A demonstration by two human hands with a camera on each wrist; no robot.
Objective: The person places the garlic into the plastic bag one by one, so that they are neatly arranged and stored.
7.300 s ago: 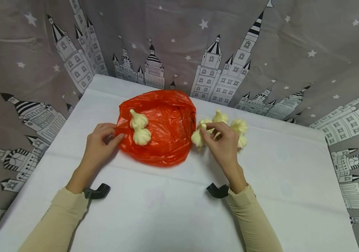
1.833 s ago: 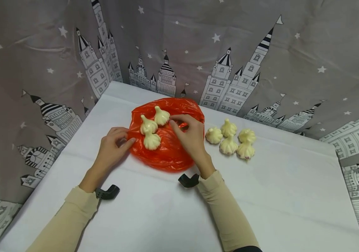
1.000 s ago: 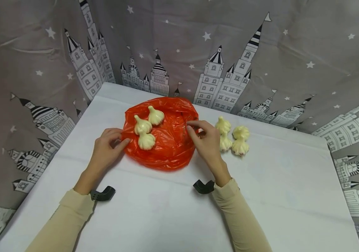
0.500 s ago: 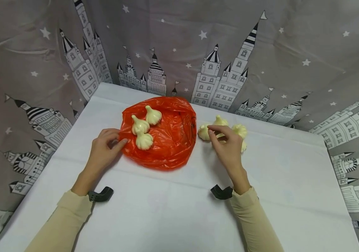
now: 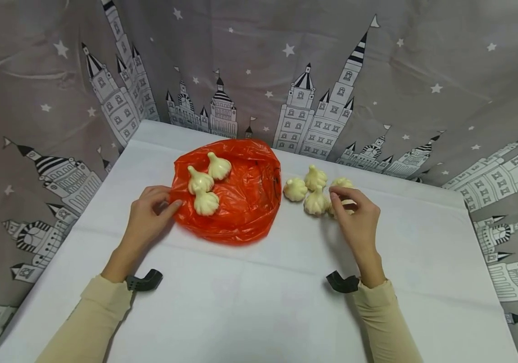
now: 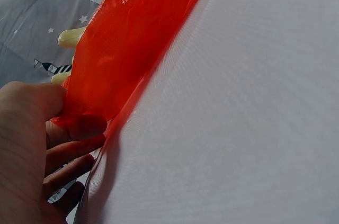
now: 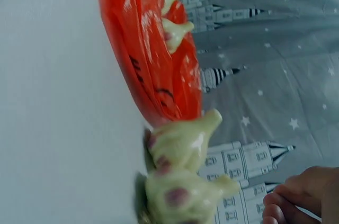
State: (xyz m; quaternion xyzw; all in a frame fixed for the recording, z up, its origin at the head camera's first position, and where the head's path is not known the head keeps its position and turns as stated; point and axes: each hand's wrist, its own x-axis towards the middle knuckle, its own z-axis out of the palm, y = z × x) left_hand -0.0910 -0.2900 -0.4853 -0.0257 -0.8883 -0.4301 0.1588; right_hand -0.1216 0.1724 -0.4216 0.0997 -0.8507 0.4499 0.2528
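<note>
The left hand (image 5: 150, 212) pinches the left edge of the red bag (image 5: 245, 217), its thumb inside and fingers beneath, while the bag lies open on the tabletop (image 5: 240, 302). Three bulbs (image 5: 206, 203) sit grouped in the bag's left part. Right of the bag, five more bulbs (image 5: 295, 189) cluster on the tabletop. The right hand (image 5: 359, 217) hangs at that cluster's right side, partly hiding two of them, fingers loosely bent and holding nothing.
</note>
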